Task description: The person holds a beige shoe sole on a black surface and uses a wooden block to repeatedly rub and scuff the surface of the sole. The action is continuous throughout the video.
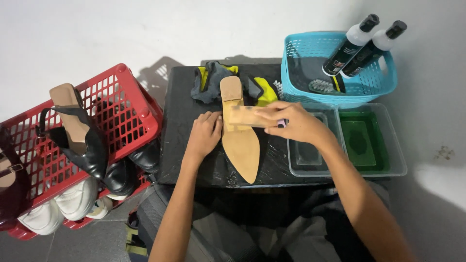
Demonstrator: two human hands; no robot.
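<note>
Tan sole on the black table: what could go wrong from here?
1. The left hand only steadies the shoe at one edge while the right hand presses a block across it; the shoe may twist or slide.
2. The right forearm lies over the clear tray, next to the tray of green liquid; a pull back could knock either.
3. The two bottles lean in the blue basket and may tip.

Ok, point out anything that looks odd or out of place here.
Little stands out. The shoe lies sole-up on the black table, steadied by the left hand while the right hand presses a block across it. Two bottles lean tilted in the blue basket.
</note>
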